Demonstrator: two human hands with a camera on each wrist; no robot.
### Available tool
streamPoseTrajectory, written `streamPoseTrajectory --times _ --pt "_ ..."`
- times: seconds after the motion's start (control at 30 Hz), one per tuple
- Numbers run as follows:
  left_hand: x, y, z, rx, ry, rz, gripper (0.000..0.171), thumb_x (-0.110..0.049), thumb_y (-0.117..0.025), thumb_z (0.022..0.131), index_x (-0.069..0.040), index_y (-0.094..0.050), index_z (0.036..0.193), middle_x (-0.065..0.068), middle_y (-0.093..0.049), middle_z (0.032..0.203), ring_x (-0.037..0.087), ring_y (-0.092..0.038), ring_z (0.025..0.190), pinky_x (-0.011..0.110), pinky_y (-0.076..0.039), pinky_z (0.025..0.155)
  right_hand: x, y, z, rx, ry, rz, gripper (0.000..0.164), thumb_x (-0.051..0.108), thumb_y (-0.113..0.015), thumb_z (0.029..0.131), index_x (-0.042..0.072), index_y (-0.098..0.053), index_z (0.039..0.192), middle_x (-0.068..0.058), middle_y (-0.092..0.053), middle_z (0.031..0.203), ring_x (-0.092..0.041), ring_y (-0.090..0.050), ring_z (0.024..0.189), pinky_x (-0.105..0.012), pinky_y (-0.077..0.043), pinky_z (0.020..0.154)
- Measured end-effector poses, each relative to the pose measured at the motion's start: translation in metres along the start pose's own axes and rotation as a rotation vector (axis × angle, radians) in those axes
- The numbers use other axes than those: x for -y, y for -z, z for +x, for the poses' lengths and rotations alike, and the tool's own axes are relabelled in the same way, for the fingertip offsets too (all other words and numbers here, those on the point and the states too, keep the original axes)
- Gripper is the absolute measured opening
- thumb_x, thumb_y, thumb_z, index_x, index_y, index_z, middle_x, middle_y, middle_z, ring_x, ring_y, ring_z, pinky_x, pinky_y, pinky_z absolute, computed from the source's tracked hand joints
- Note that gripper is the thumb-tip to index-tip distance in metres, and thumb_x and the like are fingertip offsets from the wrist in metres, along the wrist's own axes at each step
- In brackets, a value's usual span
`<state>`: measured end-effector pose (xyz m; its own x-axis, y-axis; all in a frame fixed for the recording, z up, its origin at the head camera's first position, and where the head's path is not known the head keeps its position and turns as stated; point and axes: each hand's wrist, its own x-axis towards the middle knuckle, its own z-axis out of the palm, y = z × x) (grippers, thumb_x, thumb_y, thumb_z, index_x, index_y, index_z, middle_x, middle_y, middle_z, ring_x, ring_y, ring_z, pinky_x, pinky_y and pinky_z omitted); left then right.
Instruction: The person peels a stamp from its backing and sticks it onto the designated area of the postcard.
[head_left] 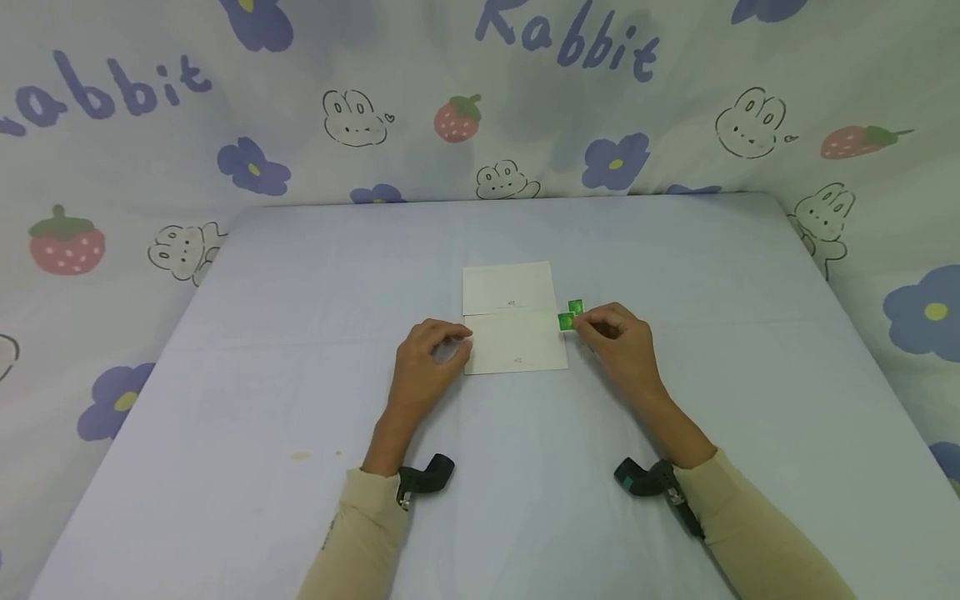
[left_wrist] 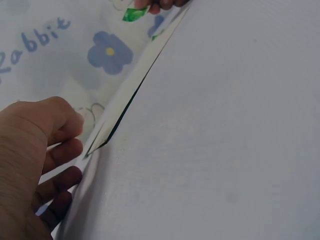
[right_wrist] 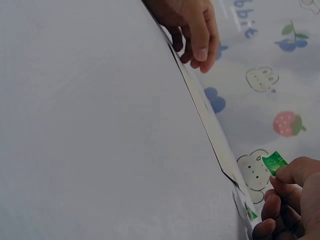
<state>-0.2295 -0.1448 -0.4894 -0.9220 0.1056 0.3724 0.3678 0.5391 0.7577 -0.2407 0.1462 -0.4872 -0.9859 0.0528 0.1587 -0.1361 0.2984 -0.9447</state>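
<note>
Two cream paper cards, the far card [head_left: 507,287] and the near card [head_left: 515,343], lie edge to edge on the white table. My left hand [head_left: 427,362] is at the near card's left edge, fingers loosely bent and nothing between thumb and fingertips. Between thumb and finger, my right hand [head_left: 618,342] pinches a small green stamp-like piece [right_wrist: 274,162] beside the card's right edge. A second green piece [head_left: 575,306] lies just beyond it, to the right of the far card.
The white cloth-covered table [head_left: 300,400] reaches back to a printed curtain [head_left: 405,75] with rabbits, flowers and strawberries. Small yellowish stains [head_left: 300,456] mark the cloth at the front left. A black wrist-worn mount [head_left: 427,477] is on each forearm.
</note>
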Motion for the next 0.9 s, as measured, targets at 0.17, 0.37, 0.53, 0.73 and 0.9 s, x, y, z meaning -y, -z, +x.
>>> streamPoseTrajectory --times 0.17,0.37,0.53,0.73,0.9 --pt "0.001 0.001 0.0 0.037 0.025 0.028 0.015 -0.01 -0.074 0.09 -0.012 -0.076 0.104 -0.001 -0.066 0.103 0.017 -0.055 0.1 0.037 -0.047 0.085 0.001 -0.002 0.001 0.003 0.011 -0.006 0.019 0.021 -0.074 0.093 0.003 -0.076 0.098 -0.004 -0.065 0.1 -0.018 -0.062 0.093 -0.02 -0.052 0.078" --pt "0.002 0.002 0.001 0.089 0.041 0.088 0.014 -0.013 -0.076 0.089 -0.013 -0.075 0.103 0.0 -0.065 0.107 0.02 -0.054 0.105 0.039 -0.043 0.092 0.001 -0.004 0.004 0.003 0.012 -0.032 0.017 0.016 -0.073 0.093 0.0 -0.076 0.098 -0.008 -0.065 0.1 -0.019 -0.061 0.09 -0.019 -0.05 0.075" --pt "0.003 0.002 0.001 0.102 0.033 0.12 0.012 -0.014 -0.076 0.089 -0.013 -0.075 0.101 0.001 -0.064 0.108 0.021 -0.053 0.105 0.04 -0.043 0.092 0.002 -0.006 0.005 0.006 0.013 -0.059 0.017 0.016 -0.073 0.093 -0.001 -0.075 0.098 -0.01 -0.065 0.101 -0.019 -0.06 0.089 -0.017 -0.049 0.074" --pt "0.003 0.002 0.001 0.097 0.005 0.133 0.011 -0.012 -0.077 0.088 -0.012 -0.075 0.099 0.002 -0.063 0.107 0.023 -0.054 0.104 0.041 -0.042 0.092 0.001 -0.01 0.008 -0.001 0.013 -0.08 0.019 0.021 -0.075 0.092 0.003 -0.076 0.095 -0.005 -0.065 0.099 -0.018 -0.059 0.089 -0.02 -0.049 0.074" --pt "0.002 0.001 0.001 0.1 -0.021 0.141 0.011 -0.01 -0.078 0.087 -0.01 -0.076 0.098 0.004 -0.063 0.106 0.025 -0.054 0.104 0.043 -0.042 0.092 0.0 -0.014 0.01 -0.02 0.009 -0.091 0.016 0.018 -0.076 0.091 0.003 -0.077 0.095 -0.004 -0.064 0.097 -0.017 -0.058 0.088 -0.021 -0.048 0.074"
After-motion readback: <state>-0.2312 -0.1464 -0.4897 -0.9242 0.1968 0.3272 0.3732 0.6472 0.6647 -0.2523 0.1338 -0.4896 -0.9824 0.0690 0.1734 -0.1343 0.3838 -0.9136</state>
